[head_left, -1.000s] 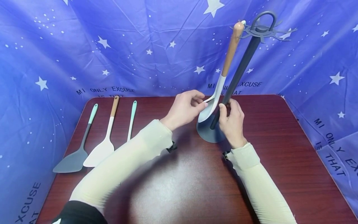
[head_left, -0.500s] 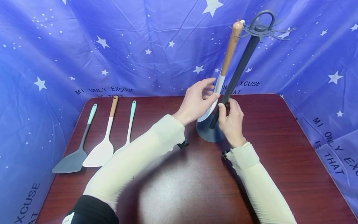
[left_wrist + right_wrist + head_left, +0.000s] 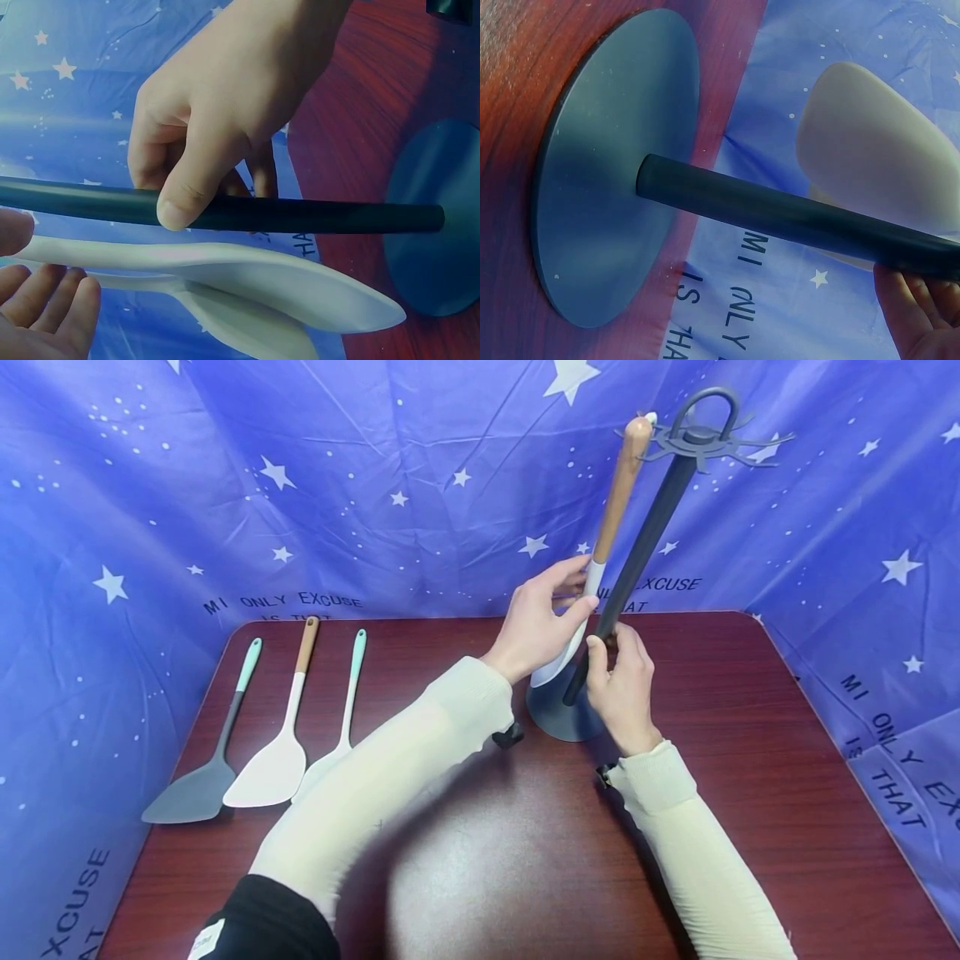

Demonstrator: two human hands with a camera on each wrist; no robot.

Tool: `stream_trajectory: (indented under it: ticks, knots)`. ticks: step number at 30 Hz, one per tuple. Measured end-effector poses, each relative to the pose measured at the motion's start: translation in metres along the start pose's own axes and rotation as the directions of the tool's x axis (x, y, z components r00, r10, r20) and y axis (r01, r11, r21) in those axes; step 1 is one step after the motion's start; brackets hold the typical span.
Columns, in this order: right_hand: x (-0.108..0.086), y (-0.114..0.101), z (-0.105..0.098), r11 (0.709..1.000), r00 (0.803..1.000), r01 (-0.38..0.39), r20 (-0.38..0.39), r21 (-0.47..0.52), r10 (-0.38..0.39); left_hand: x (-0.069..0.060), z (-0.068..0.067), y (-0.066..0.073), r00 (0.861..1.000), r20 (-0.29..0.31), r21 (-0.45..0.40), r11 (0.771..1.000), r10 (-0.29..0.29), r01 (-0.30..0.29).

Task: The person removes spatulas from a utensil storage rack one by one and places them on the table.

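A dark stand (image 3: 652,560) with a ring of hooks rises from its round base (image 3: 551,714). My right hand (image 3: 626,693) grips the lower pole; in the left wrist view that hand (image 3: 217,97) has its thumb across the pole (image 3: 337,216). From a hook on the left hangs a wooden-handled white utensil (image 3: 618,493). My left hand (image 3: 532,622) pinches its white shaft below the wood, thumb in front, fingers behind. Two white utensil heads (image 3: 300,285) overlap in the left wrist view, with the left fingers (image 3: 79,311) beneath the shafts.
On the table's left lie a grey turner (image 3: 191,789) with a mint handle, a white turner (image 3: 270,768) with a wooden handle, and a white utensil (image 3: 348,702) with a mint handle, partly behind the left sleeve. Blue star-patterned cloth (image 3: 450,485) surrounds the table.
My left hand has moved up and right, from the white utensil's head to its shaft. My right hand and the stand have stayed in place.
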State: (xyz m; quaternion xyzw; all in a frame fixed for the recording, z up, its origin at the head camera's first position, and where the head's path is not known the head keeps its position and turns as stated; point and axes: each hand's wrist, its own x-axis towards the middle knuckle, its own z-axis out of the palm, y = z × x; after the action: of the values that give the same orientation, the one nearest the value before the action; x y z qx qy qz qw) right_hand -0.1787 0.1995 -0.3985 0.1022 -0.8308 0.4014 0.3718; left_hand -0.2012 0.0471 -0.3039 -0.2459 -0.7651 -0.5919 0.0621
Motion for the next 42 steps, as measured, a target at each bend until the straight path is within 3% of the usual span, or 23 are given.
stream_trajectory:
  ticks: [8,27,37,42]
  knots:
    - [-0.001,0.002,0.001,1.000,1.000,-0.001,-0.006,0.001,0.001,0.001,0.004,-0.003,1.000,-0.014,0.029,1.000,0.013,-0.012]
    - [-0.001,0.000,0.001,1.000,1.000,-0.010,0.005,-0.010,0.010,-0.009,-0.004,-0.003,1.000,0.006,-0.022,1.000,0.001,-0.001]
    - [-0.001,0.001,0.002,1.000,1.000,-0.013,-0.009,-0.006,0.013,-0.015,-0.007,-0.002,0.998,-0.024,-0.016,0.998,0.056,-0.056]
    - [-0.001,0.001,0.002,1.000,1.000,-0.013,-0.012,0.001,0.013,-0.018,-0.008,-0.001,0.999,-0.014,-0.008,0.999,0.051,-0.051]
